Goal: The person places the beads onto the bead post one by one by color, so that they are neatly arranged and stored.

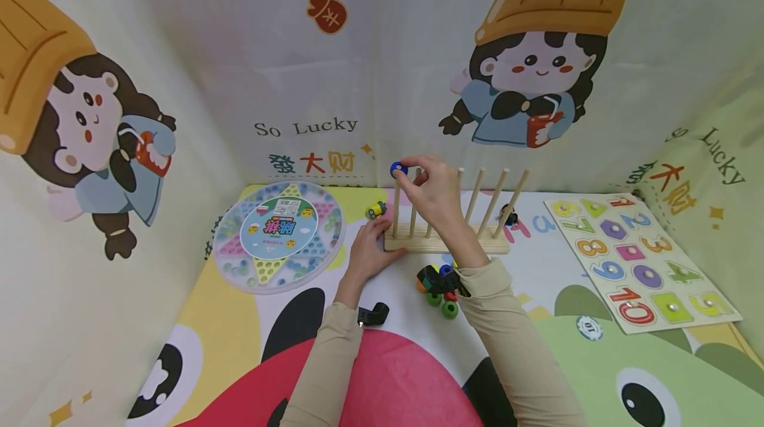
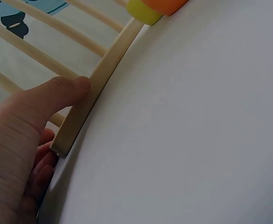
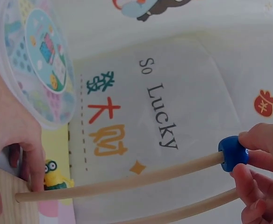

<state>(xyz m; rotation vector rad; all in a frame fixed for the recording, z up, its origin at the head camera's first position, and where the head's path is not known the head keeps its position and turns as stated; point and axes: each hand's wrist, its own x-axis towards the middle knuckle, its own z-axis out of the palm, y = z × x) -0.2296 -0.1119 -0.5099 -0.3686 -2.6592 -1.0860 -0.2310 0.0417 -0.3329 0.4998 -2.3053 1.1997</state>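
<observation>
A wooden stand (image 1: 453, 244) with a row of upright pegs stands near the back of the table. My left hand (image 1: 369, 256) grips the left end of its base, thumb on the near face and fingers behind, as the left wrist view shows. My right hand (image 1: 438, 193) pinches a blue bead (image 3: 233, 154) between thumb and fingers at the tip of the leftmost peg (image 3: 127, 181). The peg's tip meets the bead's hole; how far it goes in cannot be seen. Several loose beads, including a green bead (image 1: 450, 309), lie under my right wrist, partly hidden.
To the left lies a round Chinese checkers box (image 1: 223, 241). A small yellow toy figure (image 1: 376, 209) stands behind my left hand, and a dark small toy (image 1: 509, 216) behind the stand's right end. A number puzzle board (image 1: 641, 258) and a round chip (image 1: 589, 328) lie right.
</observation>
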